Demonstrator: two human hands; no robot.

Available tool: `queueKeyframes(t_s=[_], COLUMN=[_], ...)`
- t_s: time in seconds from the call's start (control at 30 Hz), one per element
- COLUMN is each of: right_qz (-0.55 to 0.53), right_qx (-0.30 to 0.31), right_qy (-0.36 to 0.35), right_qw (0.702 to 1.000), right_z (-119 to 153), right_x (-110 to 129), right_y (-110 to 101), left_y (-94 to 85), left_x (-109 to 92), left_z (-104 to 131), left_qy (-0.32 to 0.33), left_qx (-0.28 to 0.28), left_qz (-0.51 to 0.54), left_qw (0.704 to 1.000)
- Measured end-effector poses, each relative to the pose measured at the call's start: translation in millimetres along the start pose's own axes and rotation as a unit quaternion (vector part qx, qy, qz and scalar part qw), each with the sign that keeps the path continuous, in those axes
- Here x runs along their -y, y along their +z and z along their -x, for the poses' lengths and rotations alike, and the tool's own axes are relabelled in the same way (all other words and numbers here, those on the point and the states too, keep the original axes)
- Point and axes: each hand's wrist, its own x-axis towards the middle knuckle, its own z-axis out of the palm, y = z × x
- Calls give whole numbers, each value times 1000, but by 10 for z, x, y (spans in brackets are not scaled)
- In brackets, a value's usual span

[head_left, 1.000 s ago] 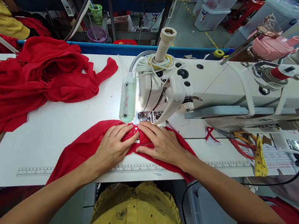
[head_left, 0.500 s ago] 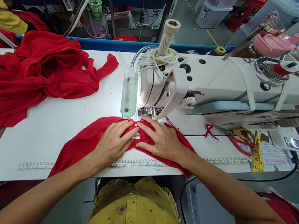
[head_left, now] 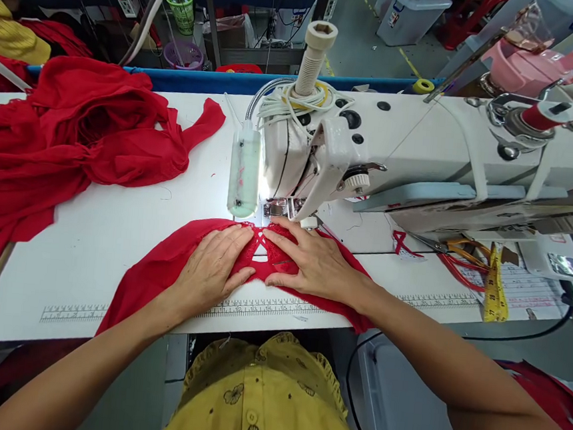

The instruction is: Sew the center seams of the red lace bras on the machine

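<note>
1. My left grip (head_left: 212, 265) and right grip (head_left: 315, 264) lie flat and wide on one red lace-trimmed garment (head_left: 160, 257).
2. It's on the bench (head_left: 77, 250), before one sewing machine (head_left: 417, 146).
3. One fabric heap (head_left: 131, 158) lies left.

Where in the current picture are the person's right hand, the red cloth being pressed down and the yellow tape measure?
Right hand (head_left: 315, 263): head view, on the back of the hand.
Red cloth (head_left: 162, 254): head view, on its broad left part.
Yellow tape measure (head_left: 495, 287): head view, on its visible strip.
</note>
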Motion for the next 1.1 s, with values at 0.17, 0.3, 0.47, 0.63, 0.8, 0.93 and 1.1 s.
queueKeyframes(t_s=[0.17, 0.3, 0.47, 0.63, 0.8, 0.93, 1.1], right_qz=[1, 7, 3, 3, 0, 1, -5], right_qx=[-4, -1, 0, -2, -4, 1, -9], right_qy=[0, 0, -3, -1, 1, 5, -2], right_qw=[1000, 1000, 1000, 1000, 1000, 1000, 1000], right_z=[1, -2, -3, -3, -3, -6, -6], right_x=[1, 1, 1, 6, 9, 11, 8], right_y=[0, 0, -7, -11, -15, -23, -16], left_y=[-13, -26, -25, -13, -12, -7, 5], left_x=[-2, -10, -5, 6, 8, 13, 26], left_z=[-3, -12, -11, -4, -5, 1, 6], left_qy=[3, -1, 0, 6, 11, 17, 39], left_qx=[-5, -2, 0, -3, -6, -14, -4], left_qz=[11, 10, 15, 3, 2, 2, -20], left_qw=[1000, 1000, 1000, 1000, 1000, 1000, 999])
